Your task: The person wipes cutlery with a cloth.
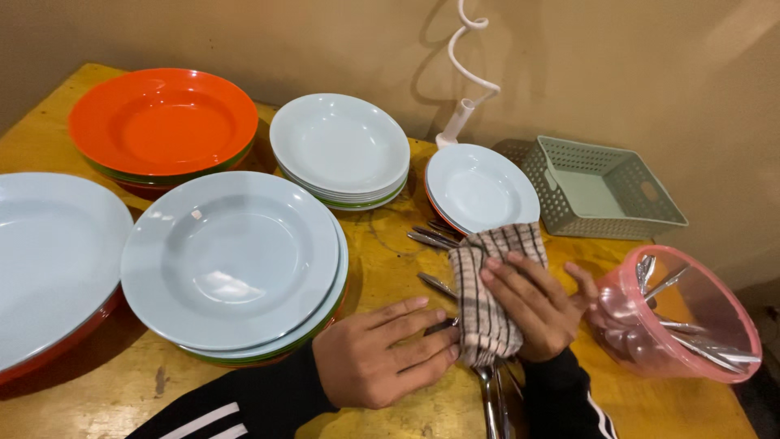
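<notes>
Plate stacks [231,264] left — basket [601,191] behind bowl [678,317], right

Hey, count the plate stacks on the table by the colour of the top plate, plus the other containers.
Pale blue-topped plate stacks: 4 (far left, front, back middle, small one by the cloth)
Orange-topped plate stack: 1
Green basket: 1
Pink bowl holding cutlery: 1
Total: 7
</notes>
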